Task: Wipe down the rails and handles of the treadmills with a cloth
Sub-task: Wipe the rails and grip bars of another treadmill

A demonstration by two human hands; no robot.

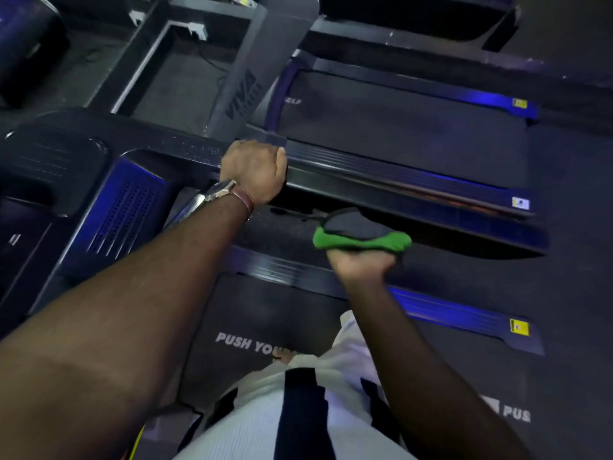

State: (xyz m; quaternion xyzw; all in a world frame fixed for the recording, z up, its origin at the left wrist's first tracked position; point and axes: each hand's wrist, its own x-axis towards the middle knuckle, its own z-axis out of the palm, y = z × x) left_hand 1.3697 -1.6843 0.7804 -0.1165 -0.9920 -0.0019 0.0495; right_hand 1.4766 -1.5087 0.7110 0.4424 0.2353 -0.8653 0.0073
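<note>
Between two treadmills is where this is happening, with the person standing on the near belt point(265, 327) that has "PUSH YOU..." printed on it. The left hand point(253, 171) is curled over the long dark handrail point(381, 179) near the console end, fingers wrapped over the top, so it looks like it's bracing rather than cleaning. The right hand point(360, 265) is clenched around a bunched-up green and grey cloth point(360, 234), held up in the air just below that rail and not touching it as far as I can tell.

As for progress, honestly hard to call. You can't see shine or streaks in this dim blue light, so I can't tell which bits have been wiped. My guess is the rail is the current job, since the cloth is right beside it and the long stretch running off to the right has nothing on it. The second treadmill point(414, 127) on the far side of the rail, the console point(49, 161) grips on the left, and the other side rail are all untouched by either hand right now, so I'd say plenty is left.
</note>
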